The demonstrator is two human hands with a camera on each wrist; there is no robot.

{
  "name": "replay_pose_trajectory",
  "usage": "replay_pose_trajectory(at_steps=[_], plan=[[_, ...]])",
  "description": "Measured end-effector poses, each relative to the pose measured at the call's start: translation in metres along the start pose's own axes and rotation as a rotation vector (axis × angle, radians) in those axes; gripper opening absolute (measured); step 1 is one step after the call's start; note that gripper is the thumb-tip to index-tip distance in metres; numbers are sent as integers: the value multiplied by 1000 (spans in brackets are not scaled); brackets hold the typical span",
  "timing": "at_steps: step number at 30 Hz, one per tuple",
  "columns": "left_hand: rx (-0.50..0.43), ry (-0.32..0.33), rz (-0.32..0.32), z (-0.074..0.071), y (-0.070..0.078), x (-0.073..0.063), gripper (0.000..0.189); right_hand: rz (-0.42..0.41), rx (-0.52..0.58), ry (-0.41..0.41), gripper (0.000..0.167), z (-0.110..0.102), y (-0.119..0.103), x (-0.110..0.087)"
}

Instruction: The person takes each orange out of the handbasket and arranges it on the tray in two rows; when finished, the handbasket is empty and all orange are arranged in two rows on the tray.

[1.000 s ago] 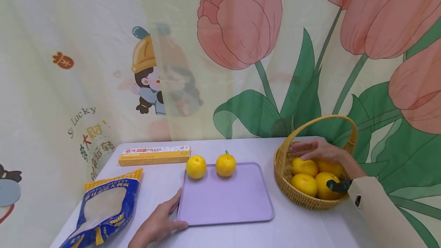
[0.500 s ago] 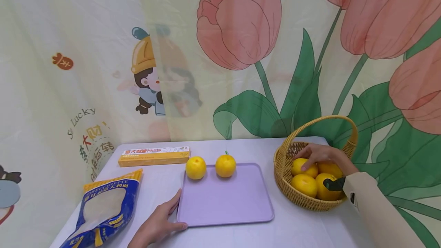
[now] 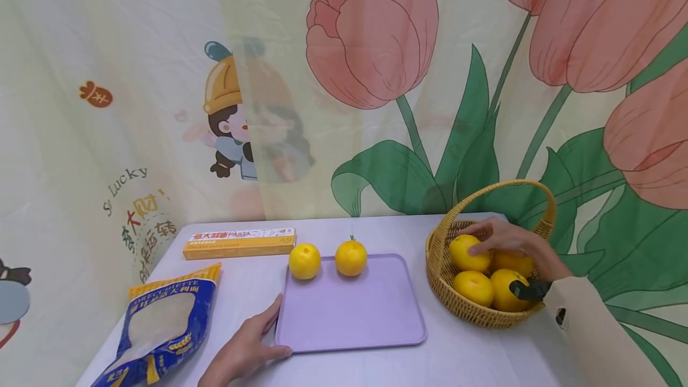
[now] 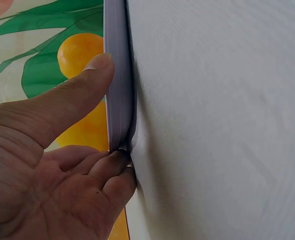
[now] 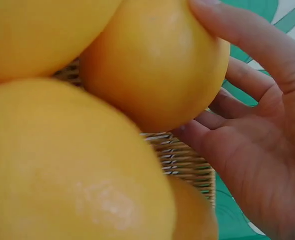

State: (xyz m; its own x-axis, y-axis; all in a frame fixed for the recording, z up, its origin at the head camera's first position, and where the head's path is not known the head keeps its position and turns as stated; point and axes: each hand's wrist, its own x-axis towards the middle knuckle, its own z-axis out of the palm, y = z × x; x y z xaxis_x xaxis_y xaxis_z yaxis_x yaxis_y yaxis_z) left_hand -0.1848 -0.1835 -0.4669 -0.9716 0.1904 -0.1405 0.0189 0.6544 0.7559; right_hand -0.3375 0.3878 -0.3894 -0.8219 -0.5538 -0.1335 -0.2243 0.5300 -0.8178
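Note:
In the head view my right hand grips an orange at the back left of the wicker basket. The right wrist view has the thumb on top of this orange and the fingers curled behind it. Several more oranges sit in the basket. My left hand holds the near left corner of a lilac tray, thumb against the near edge, fingers along the left side. In the left wrist view the thumb presses the tray's rim. Two oranges lie at the tray's back edge, one left, one with a green stem.
A yellow and white pasta box lies at the back left of the white-covered table. Nearer on the left is a blue bag of orecchiette. The basket's tall handle arches above my right hand. A printed curtain hangs behind.
My right hand has come down onto the back left orange and gripped it. That orange has shifted slightly up and left. The left hand and tray stay put.

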Motion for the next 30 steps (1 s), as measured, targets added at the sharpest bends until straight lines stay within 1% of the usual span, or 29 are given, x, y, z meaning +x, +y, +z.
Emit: replay_pose_trajectory(at_steps=[4,8,11,16,19,23,26,30], plan=[[-4,-6,-6,0,-1,-1,113,-85,5,18,58,2,-3,-3],[-3,-16,-35,1,-2,-1,114,-178,56,-5,55,6,-7,-10],[1,-14,-47,1,-1,0,114,-226,89,-8,52,8,-12,-16],[10,-3,-17,-1,-1,0,113,-293,139,-12,50,8,-21,-28],[7,1,-2,-1,-2,0,113,-345,163,-32,54,10,-27,-35],[0,-5,-25,0,-1,0,114,-405,227,-82,58,20,-39,-44],[3,-8,-41,0,-1,0,114,-433,281,-109,58,30,-50,-47],[4,-2,-33,-1,-2,0,114,-474,302,-91,58,43,-65,-48]])
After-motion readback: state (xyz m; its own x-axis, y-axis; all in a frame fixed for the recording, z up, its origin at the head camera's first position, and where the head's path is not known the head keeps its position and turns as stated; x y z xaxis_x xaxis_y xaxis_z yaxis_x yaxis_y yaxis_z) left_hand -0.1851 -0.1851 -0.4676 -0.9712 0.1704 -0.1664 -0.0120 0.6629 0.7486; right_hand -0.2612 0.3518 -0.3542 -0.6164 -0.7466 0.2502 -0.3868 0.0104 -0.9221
